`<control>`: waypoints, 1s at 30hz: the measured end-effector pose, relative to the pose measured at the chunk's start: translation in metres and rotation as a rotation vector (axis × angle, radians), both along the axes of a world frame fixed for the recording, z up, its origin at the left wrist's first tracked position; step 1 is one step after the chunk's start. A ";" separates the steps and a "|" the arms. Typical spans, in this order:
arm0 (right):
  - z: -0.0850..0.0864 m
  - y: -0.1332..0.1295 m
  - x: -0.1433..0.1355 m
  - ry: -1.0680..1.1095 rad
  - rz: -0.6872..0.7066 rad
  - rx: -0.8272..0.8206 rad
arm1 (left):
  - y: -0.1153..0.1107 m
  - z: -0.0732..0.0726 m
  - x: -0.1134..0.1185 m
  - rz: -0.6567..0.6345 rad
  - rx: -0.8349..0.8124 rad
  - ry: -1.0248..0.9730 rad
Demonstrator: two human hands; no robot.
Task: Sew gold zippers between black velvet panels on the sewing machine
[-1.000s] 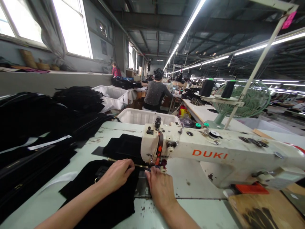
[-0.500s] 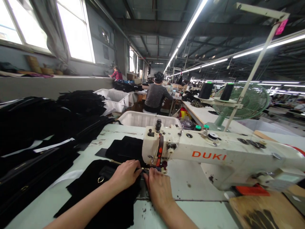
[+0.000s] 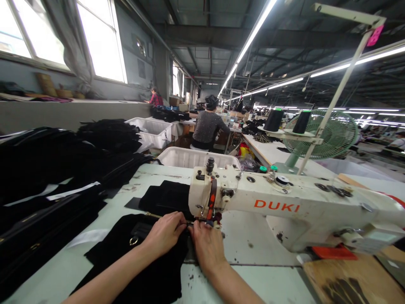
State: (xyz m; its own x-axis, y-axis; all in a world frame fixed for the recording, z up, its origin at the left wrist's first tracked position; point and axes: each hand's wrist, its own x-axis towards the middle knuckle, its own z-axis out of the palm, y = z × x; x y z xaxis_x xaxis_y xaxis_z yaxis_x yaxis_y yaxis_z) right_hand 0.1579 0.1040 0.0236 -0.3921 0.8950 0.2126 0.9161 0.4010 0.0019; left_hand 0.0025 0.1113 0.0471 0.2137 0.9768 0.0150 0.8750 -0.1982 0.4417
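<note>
A black fabric piece (image 3: 152, 274) with a gold ring and a metal zipper along its upper edge lies on the pale green table (image 3: 41, 270), partly under the head of the white sewing machine (image 3: 234, 200). My left hand (image 3: 166, 232) pinches the fabric at the zipper, thumb and fingers together. Close on its right, my right hand (image 3: 207, 245) has its fingers bent down at the zipper edge beside the presser foot; its fingertips press on the fabric. The needle area is mostly hidden behind the machine head and fingers.
Piles of black fabric pieces (image 3: 47, 169) fill the left side. Behind the machine stand a white bin (image 3: 199, 158), thread cones (image 3: 274, 120) and a green fan (image 3: 335, 133). A seated person (image 3: 209, 126) works ahead. A wooden board (image 3: 351, 274) lies at the lower right.
The fabric's lower edge has shifted slightly. My right hand has moved a little up and left, closer to my left hand, which stays nearly in place.
</note>
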 end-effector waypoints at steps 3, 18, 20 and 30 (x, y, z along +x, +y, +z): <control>0.002 0.000 0.001 0.007 -0.002 -0.003 | -0.003 0.001 -0.003 -0.008 0.008 -0.013; -0.004 -0.001 -0.001 0.021 0.007 -0.013 | -0.001 -0.003 -0.008 -0.004 -0.010 -0.085; -0.003 -0.002 0.000 0.018 0.005 -0.010 | -0.001 -0.004 -0.008 -0.001 -0.004 -0.093; -0.001 -0.001 0.000 0.039 0.073 -0.001 | -0.008 0.002 -0.013 0.012 0.016 -0.155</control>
